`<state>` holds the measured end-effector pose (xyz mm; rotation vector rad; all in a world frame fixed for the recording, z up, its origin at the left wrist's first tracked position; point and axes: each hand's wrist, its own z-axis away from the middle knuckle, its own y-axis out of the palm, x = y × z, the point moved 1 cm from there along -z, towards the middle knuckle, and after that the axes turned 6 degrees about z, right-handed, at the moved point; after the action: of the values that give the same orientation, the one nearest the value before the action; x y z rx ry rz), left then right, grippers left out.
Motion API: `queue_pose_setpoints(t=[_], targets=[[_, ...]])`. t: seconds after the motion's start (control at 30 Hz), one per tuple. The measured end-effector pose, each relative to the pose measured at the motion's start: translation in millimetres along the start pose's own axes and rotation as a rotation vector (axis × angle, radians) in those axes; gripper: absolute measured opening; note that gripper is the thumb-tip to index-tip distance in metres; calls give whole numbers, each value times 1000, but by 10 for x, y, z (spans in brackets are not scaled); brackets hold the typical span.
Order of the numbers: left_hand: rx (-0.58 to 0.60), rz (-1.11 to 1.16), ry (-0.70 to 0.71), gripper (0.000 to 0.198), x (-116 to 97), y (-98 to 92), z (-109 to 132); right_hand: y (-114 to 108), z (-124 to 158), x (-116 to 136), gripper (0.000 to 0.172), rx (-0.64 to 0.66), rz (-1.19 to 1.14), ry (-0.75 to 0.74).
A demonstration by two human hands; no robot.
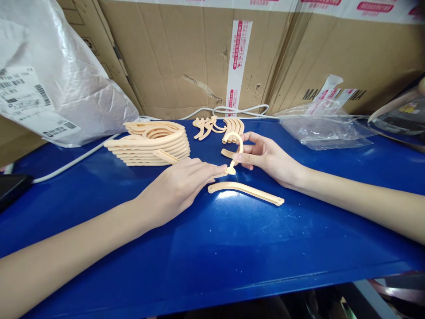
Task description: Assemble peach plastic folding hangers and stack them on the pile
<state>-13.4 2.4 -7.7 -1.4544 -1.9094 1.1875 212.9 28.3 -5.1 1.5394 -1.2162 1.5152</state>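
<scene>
My right hand [262,155] pinches a beige hanger hook [240,141] between thumb and fingers, its curve facing up. My left hand [184,182] is closed over a beige hanger arm [166,157], whose end sticks out past the knuckles. The fingertips of this hand meet the round base of the hook; whether the two pieces are joined, I cannot tell. A short beige piece [227,153] shows behind the hook, partly hidden by the right fingers. Just in front of both hands, a loose curved hanger arm [245,191] lies on the blue table [212,257].
Behind my left hand stands a stack of beige hanger pieces [149,144]. Loose hooks [207,126] and curved pieces [235,125] lie at the back. A clear plastic bag [325,128], a wrapped parcel [63,84], a white cable [79,158] and cardboard boxes [186,57] border the table.
</scene>
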Motion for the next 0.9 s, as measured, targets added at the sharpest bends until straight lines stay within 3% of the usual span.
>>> queue_pose_setpoints(t=[0.9], targets=[[73,-65,-21,36,-12,26,-28,14,8,16,42,-3,2,-24]])
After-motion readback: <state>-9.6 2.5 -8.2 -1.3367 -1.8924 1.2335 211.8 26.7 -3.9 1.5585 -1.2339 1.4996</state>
